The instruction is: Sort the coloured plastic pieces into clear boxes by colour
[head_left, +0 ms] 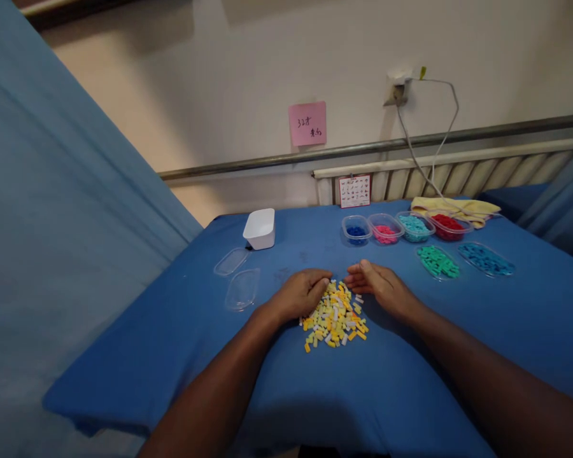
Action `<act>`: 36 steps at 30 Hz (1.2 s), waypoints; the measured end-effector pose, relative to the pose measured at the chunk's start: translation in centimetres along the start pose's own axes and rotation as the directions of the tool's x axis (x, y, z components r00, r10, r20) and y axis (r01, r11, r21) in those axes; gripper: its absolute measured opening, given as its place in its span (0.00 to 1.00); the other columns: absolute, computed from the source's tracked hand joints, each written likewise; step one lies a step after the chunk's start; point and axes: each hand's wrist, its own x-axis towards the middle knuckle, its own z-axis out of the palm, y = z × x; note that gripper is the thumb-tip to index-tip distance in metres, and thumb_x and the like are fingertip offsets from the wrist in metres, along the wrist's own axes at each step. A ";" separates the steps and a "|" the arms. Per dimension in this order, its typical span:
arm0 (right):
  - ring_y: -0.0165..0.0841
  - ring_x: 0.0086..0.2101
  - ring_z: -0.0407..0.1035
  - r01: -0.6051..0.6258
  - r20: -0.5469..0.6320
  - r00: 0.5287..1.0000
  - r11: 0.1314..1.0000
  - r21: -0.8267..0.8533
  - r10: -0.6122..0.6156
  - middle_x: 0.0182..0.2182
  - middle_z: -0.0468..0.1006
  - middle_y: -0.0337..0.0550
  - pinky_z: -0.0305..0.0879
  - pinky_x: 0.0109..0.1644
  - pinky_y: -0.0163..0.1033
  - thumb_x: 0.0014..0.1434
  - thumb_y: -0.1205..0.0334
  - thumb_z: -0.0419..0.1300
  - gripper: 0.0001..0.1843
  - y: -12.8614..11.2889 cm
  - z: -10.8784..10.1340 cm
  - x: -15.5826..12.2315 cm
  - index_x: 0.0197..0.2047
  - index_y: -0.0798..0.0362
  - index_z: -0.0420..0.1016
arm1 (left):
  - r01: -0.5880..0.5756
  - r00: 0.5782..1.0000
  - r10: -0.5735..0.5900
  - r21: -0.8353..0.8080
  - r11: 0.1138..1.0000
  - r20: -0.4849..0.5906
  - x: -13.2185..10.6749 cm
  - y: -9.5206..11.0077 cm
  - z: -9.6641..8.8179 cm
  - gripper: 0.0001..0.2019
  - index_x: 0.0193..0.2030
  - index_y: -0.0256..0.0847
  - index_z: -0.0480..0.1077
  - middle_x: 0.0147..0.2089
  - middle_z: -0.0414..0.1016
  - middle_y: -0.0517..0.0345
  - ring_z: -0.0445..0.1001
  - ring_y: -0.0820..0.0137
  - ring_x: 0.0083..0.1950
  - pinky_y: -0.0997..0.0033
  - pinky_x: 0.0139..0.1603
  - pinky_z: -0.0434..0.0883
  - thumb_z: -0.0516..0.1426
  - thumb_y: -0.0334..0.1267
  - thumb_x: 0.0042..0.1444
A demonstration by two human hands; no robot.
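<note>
A loose pile of small yellow, orange and whitish pieces lies on the blue cloth. My left hand rests against the pile's back left edge, palm side down, its fingers reaching over toward the right. The thumb touches or nearly touches the pieces. On the other side, my right hand stands on edge at the back right of the pile, its fingers stretched out and palm turned inward. A small gap shows between the two hands. Neither hand visibly grips a piece, though the undersides of the left fingers are hidden.
A white tub and clear lids lie left. Clear tubs of blue, pink, turquoise and red pieces line the back right. Lids with green and teal pieces lie before them. Behind is a yellow cloth.
</note>
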 end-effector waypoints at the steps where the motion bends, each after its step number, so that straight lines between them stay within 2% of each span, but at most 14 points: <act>1: 0.47 0.45 0.84 0.022 0.017 1.000 0.999 -0.040 -0.022 0.45 0.89 0.57 0.81 0.53 0.54 0.72 0.25 0.55 0.38 0.0 0.0 -0.2 0.52 0.54 0.84 | -0.005 0.999 0.005 -0.001 1.000 -0.038 -0.3 -0.1 0.0 0.22 0.64 0.36 0.80 0.64 0.84 0.44 0.81 0.55 0.66 0.52 0.71 0.75 0.52 0.44 0.76; 3: 0.45 0.46 0.83 0.115 0.054 0.993 0.976 -0.184 -0.107 0.46 0.89 0.53 0.80 0.54 0.52 0.77 0.33 0.54 0.31 -0.3 -0.1 -0.7 0.54 0.52 0.84 | -0.048 0.994 0.049 0.010 0.999 -0.093 -1.1 0.1 0.0 0.20 0.62 0.36 0.81 0.63 0.84 0.44 0.80 0.55 0.66 0.51 0.72 0.73 0.53 0.43 0.75; 5: 0.43 0.46 0.82 0.268 0.155 0.962 0.890 -0.369 -0.226 0.45 0.88 0.49 0.78 0.53 0.50 0.78 0.44 0.56 0.21 -0.8 -0.3 -1.2 0.54 0.49 0.85 | -0.137 0.989 0.137 0.019 0.990 -0.059 -1.9 0.8 -0.1 0.19 0.63 0.39 0.80 0.65 0.83 0.46 0.78 0.56 0.68 0.51 0.73 0.71 0.55 0.45 0.75; 7: 0.41 0.45 0.80 0.444 0.322 0.892 0.747 -0.496 -0.316 0.44 0.88 0.46 0.75 0.53 0.49 0.77 0.54 0.59 0.14 -1.3 -0.5 -1.8 0.51 0.47 0.85 | -0.224 0.974 0.223 0.013 0.975 0.048 -2.5 1.8 -0.2 0.20 0.67 0.43 0.77 0.68 0.80 0.47 0.75 0.56 0.71 0.51 0.76 0.69 0.58 0.49 0.75; 9: 0.40 0.44 0.79 0.575 0.451 0.814 0.616 -0.538 -0.366 0.43 0.87 0.45 0.74 0.52 0.48 0.74 0.59 0.62 0.09 -1.7 -0.5 -2.2 0.47 0.47 0.85 | -0.263 0.958 0.260 0.012 0.965 0.122 -2.8 2.6 -0.2 0.25 0.69 0.45 0.74 0.71 0.77 0.47 0.73 0.54 0.73 0.48 0.77 0.66 0.61 0.55 0.73; 11: 0.39 0.42 0.79 0.621 0.497 0.780 0.562 -0.546 -0.380 0.41 0.86 0.45 0.73 0.48 0.45 0.73 0.61 0.63 0.06 -1.8 -0.4 -2.4 0.45 0.48 0.84 | -0.277 0.952 0.271 0.026 0.960 0.144 -2.8 3.0 -0.1 0.25 0.68 0.44 0.74 0.72 0.76 0.45 0.72 0.52 0.74 0.46 0.77 0.66 0.63 0.56 0.72; 13: 0.36 0.39 0.79 0.600 0.494 0.793 0.600 -0.529 -0.357 0.39 0.86 0.43 0.73 0.44 0.42 0.74 0.61 0.64 0.06 -1.9 -0.2 -2.5 0.45 0.48 0.83 | -0.288 0.948 0.280 0.038 0.957 0.149 -2.8 2.8 -0.2 0.19 0.64 0.43 0.75 0.69 0.77 0.45 0.73 0.53 0.72 0.48 0.75 0.68 0.60 0.50 0.74; 16: 0.34 0.39 0.79 0.535 0.464 0.830 0.681 -0.501 -0.310 0.40 0.86 0.42 0.74 0.44 0.39 0.74 0.62 0.63 0.07 -2.2 -0.3 -2.6 0.46 0.48 0.84 | -0.298 0.948 0.288 0.058 0.953 0.137 -2.8 1.9 -0.7 0.13 0.60 0.42 0.77 0.65 0.79 0.45 0.76 0.55 0.68 0.50 0.72 0.71 0.57 0.41 0.74; 21: 0.34 0.37 0.79 0.488 0.458 0.856 0.665 -0.565 -0.239 0.41 0.86 0.42 0.74 0.41 0.39 0.74 0.61 0.64 0.08 -2.8 -1.4 -2.8 0.51 0.48 0.85 | -0.254 0.966 0.247 0.099 0.962 0.077 -3.1 1.1 -2.2 0.11 0.53 0.41 0.79 0.62 0.80 0.46 0.77 0.57 0.66 0.51 0.70 0.72 0.56 0.38 0.74; 24: 0.35 0.39 0.80 0.543 0.532 0.817 0.611 -0.576 -0.224 0.45 0.86 0.46 0.76 0.43 0.41 0.74 0.58 0.65 0.12 -2.9 -1.3 -3.2 0.57 0.48 0.84 | -0.167 0.984 0.159 0.113 0.979 0.076 -3.4 1.1 -3.3 0.11 0.55 0.41 0.79 0.60 0.80 0.48 0.78 0.58 0.61 0.52 0.65 0.74 0.56 0.38 0.73; 28: 0.37 0.44 0.80 0.658 0.648 0.723 0.524 -0.541 -0.239 0.45 0.85 0.47 0.76 0.49 0.42 0.78 0.59 0.61 0.11 -3.1 -0.4 -3.6 0.53 0.49 0.85 | -0.007 0.997 0.001 0.080 0.997 0.078 -3.9 1.1 -4.7 0.12 0.55 0.43 0.80 0.52 0.80 0.51 0.79 0.62 0.49 0.59 0.53 0.76 0.60 0.39 0.70; 30: 0.37 0.43 0.79 0.673 0.646 0.716 0.506 -0.540 -0.263 0.43 0.84 0.47 0.76 0.48 0.42 0.79 0.60 0.59 0.11 -3.3 -0.1 -3.7 0.52 0.49 0.85 | 0.036 0.993 -0.036 -0.002 0.999 0.114 -4.1 1.1 -5.1 0.10 0.52 0.43 0.81 0.49 0.81 0.53 0.78 0.65 0.45 0.63 0.49 0.76 0.61 0.40 0.69; 32: 0.37 0.43 0.78 0.672 0.630 0.722 0.504 -0.542 -0.286 0.43 0.84 0.47 0.75 0.47 0.42 0.79 0.60 0.59 0.11 -3.3 0.0 -3.7 0.51 0.49 0.85 | 0.035 0.984 -0.022 -0.071 0.997 0.176 -4.2 1.3 -5.0 0.09 0.50 0.43 0.81 0.48 0.82 0.55 0.79 0.66 0.45 0.65 0.48 0.75 0.61 0.39 0.69; 36: 0.37 0.41 0.79 0.671 0.642 0.716 0.523 -0.525 -0.275 0.42 0.85 0.46 0.76 0.46 0.42 0.79 0.59 0.59 0.13 -3.2 -0.1 -3.6 0.48 0.47 0.86 | -0.041 0.971 0.041 -0.001 0.999 0.234 -4.1 1.8 -4.1 0.09 0.51 0.44 0.82 0.50 0.82 0.54 0.79 0.64 0.48 0.65 0.50 0.74 0.60 0.37 0.69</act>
